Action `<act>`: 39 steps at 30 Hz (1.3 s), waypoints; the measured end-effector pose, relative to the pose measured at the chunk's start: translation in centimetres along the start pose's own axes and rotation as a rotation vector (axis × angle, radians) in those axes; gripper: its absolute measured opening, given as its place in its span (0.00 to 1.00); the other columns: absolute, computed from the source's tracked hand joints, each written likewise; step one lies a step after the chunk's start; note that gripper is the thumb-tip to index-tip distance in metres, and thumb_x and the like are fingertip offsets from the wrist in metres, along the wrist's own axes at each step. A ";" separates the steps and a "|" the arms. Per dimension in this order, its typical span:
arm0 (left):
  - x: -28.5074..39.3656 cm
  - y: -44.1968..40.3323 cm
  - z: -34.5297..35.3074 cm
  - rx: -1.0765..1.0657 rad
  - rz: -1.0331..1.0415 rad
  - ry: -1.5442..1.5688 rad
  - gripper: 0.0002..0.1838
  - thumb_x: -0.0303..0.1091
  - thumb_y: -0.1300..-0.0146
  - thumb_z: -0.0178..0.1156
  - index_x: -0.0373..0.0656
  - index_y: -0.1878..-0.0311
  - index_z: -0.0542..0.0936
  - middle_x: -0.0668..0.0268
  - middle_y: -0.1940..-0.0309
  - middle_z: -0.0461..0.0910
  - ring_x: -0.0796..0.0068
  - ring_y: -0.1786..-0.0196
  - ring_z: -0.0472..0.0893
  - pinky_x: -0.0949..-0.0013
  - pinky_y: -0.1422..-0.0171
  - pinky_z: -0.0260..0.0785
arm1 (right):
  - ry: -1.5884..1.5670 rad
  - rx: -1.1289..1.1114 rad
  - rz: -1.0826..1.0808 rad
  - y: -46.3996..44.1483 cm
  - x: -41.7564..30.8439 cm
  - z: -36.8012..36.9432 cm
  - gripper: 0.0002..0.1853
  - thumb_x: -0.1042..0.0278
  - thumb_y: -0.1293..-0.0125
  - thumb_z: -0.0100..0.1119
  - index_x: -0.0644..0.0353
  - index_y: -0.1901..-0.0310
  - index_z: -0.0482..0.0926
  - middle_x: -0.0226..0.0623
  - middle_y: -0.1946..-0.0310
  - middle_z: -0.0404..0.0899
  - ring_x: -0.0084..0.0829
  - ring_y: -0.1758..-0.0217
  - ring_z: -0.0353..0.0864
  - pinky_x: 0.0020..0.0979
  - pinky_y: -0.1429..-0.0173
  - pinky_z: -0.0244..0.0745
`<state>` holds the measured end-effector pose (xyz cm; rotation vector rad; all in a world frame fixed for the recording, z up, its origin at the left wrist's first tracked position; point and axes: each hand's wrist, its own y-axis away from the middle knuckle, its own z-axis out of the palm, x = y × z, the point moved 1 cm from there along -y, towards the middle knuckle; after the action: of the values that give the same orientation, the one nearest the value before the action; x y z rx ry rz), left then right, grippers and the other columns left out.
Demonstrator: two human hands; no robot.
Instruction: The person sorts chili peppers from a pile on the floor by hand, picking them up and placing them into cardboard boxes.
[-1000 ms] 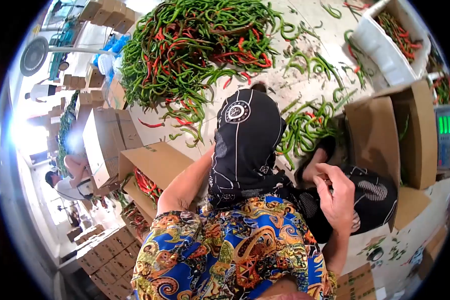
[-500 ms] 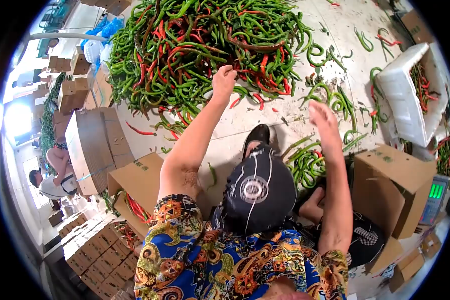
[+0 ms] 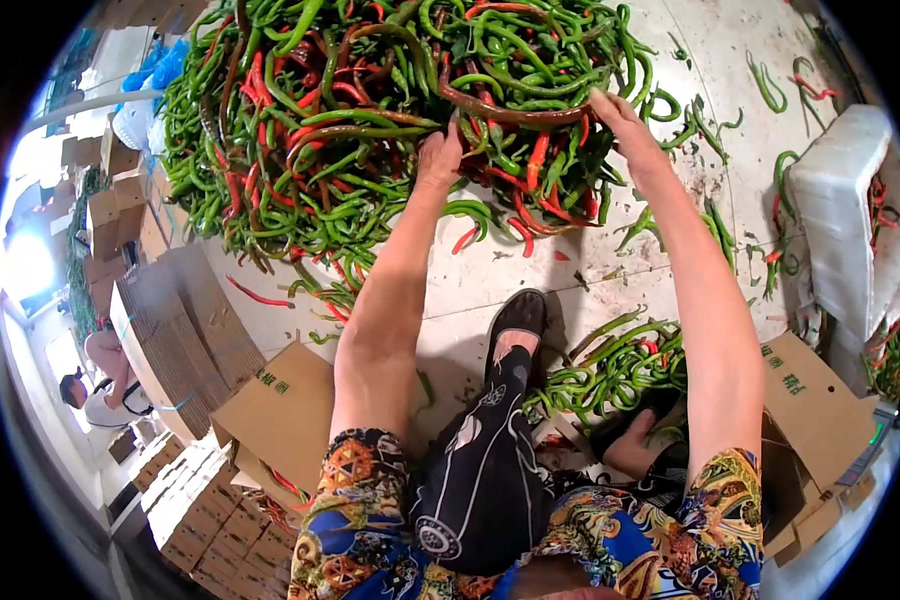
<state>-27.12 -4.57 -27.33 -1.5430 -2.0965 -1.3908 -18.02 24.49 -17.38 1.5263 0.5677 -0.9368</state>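
Observation:
A large heap of green and red chili peppers [image 3: 320, 140] lies on the floor in front of me. My left hand [image 3: 439, 158] reaches into its near side, its fingertips partly hidden among the peppers. My right hand [image 3: 625, 135] is at the heap's right edge, fingers stretched out and apart, touching the peppers there. A long dark reddish pepper [image 3: 520, 115] lies on the heap between my two hands. A smaller pile of green peppers [image 3: 620, 375] rests near my feet.
An open carton [image 3: 280, 400] stands at left, beside stacked flat cardboard [image 3: 185, 330]. Another open carton [image 3: 820, 410] is at right, below a white foam box [image 3: 840, 210] holding peppers. Loose peppers lie on the floor. A person [image 3: 115, 385] sits at far left.
Both my hands have reached forward to the heap, the right one from above the floor near the small pile. The view has shifted forward, and the heap looks closer.

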 end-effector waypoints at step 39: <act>-3.4 28.8 -7.6 0.294 0.686 -0.680 0.19 0.30 0.39 0.61 0.41 0.44 0.75 0.55 0.46 0.75 0.64 0.41 0.72 0.67 0.49 0.70 | 0.725 -0.554 0.482 35.4 27.2 7.0 0.36 0.63 0.43 0.58 0.32 0.31 0.62 0.47 0.59 0.81 0.47 0.57 0.81 0.41 0.51 0.76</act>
<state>-4.51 -12.01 -9.08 -2.4745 -1.6293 -0.3294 23.62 6.98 -19.01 1.3612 0.8304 0.1739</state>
